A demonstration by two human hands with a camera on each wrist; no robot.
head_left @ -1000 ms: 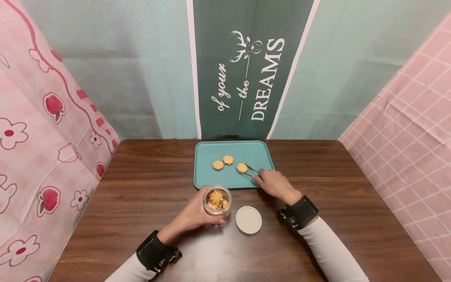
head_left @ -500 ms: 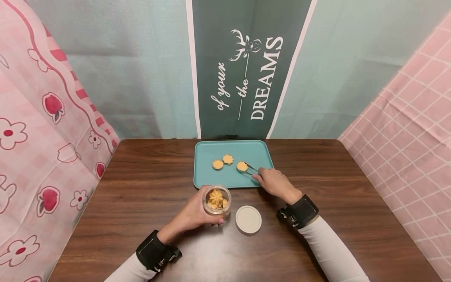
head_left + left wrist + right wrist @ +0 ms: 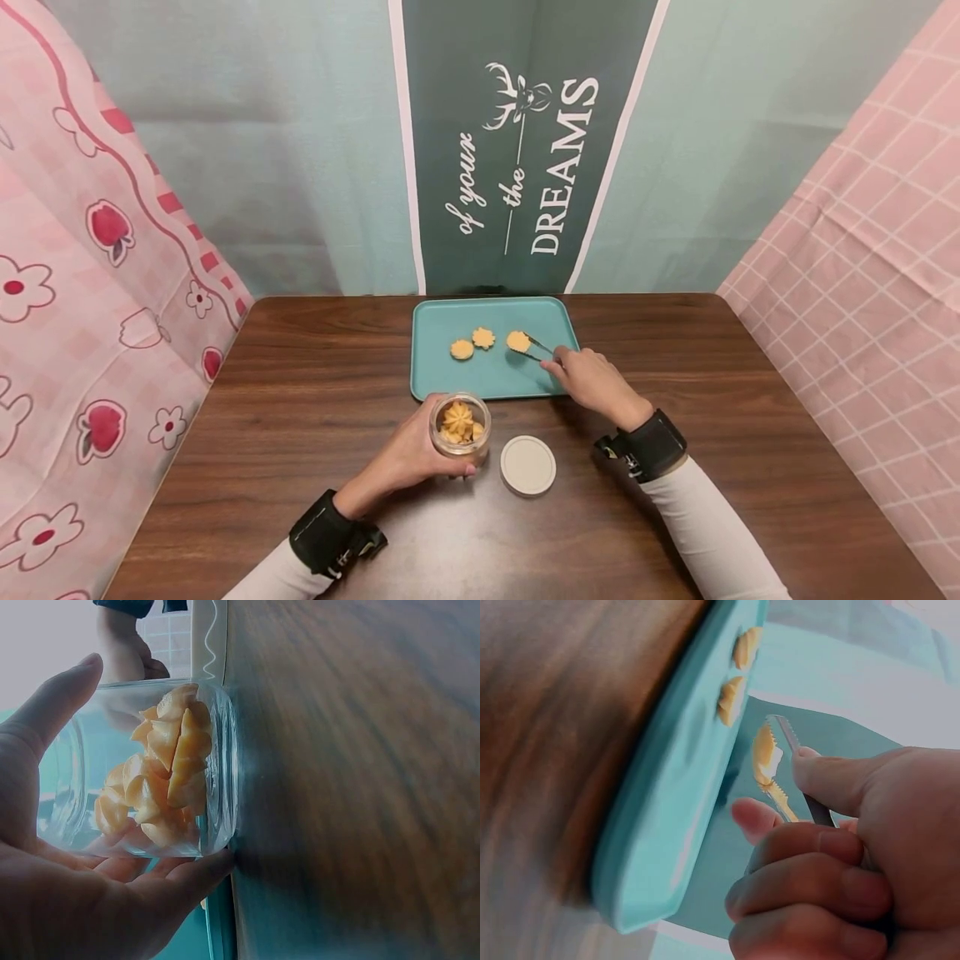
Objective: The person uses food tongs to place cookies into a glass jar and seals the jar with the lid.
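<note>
The right hand (image 3: pixel 592 379) is gripping tongs (image 3: pixel 538 348) pinching one cookie (image 3: pixel 517 341) above the tray (image 3: pixel 495 379); two cookies (image 3: pixel 472 344) are lying near the tray's far edge; the left hand (image 3: pixel 408 454) is clasping the part-filled jar (image 3: pixel 460 427); the transfer is looking part done.

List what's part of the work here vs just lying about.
In use: tongs in right hand, gripped cookie, glass jar in left hand, teal tray.
Idle: jar lid, other two cookies, backdrop cloths.

Teal tray (image 3: pixel 450 379) (orange cookies (image 3: pixel 462 350))
</note>
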